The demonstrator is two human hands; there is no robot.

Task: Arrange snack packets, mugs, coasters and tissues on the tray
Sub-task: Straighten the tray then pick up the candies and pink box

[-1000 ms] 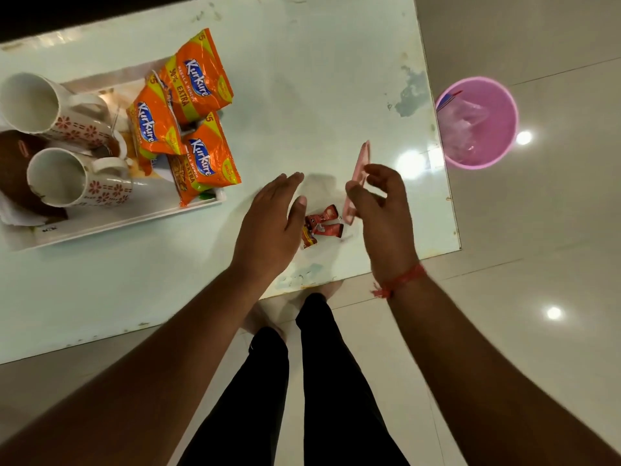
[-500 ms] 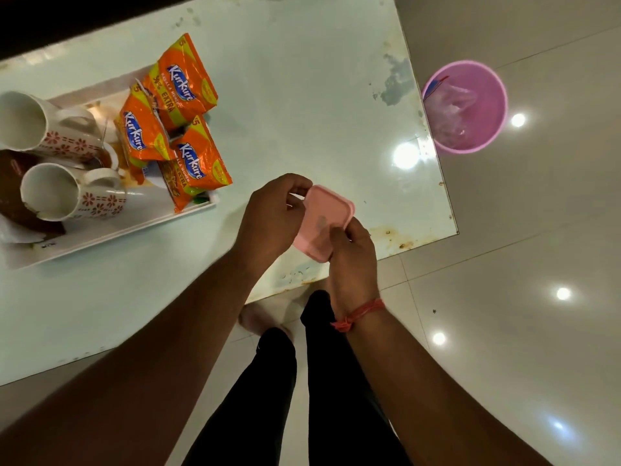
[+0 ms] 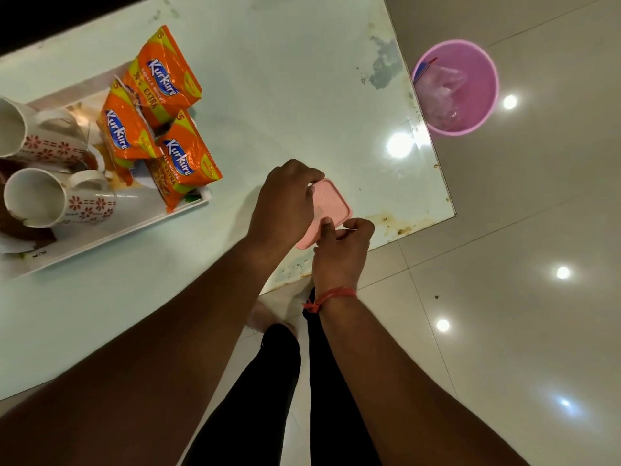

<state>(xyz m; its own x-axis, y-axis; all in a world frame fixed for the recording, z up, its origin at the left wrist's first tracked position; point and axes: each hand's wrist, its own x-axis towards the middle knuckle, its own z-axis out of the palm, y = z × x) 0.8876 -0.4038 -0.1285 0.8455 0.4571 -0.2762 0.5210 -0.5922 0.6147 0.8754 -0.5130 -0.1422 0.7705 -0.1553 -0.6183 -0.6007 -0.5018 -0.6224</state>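
A flat pink square coaster [image 3: 331, 205] is held over the table's near right corner. My left hand [image 3: 285, 205] grips its left edge and my right hand [image 3: 342, 247] pinches its near edge. On the left, the white tray [image 3: 141, 227] carries three orange Kurkure snack packets [image 3: 161, 85] and two white mugs with red flower patterns [image 3: 50, 200], both lying tilted on their sides. A crumpled tissue [image 3: 13, 247] shows at the tray's left end. The small red sweets seen before are hidden under the coaster and my hands.
The pale green table [image 3: 285, 95] ends just right of my hands. A pink bucket [image 3: 457, 87] with a plastic bag inside stands on the tiled floor beyond that edge. My legs are below the table's near edge.
The pink coaster was upright in my right hand alone; now it lies flat with both hands on it, covering the red sweets. The camera has shifted slightly.
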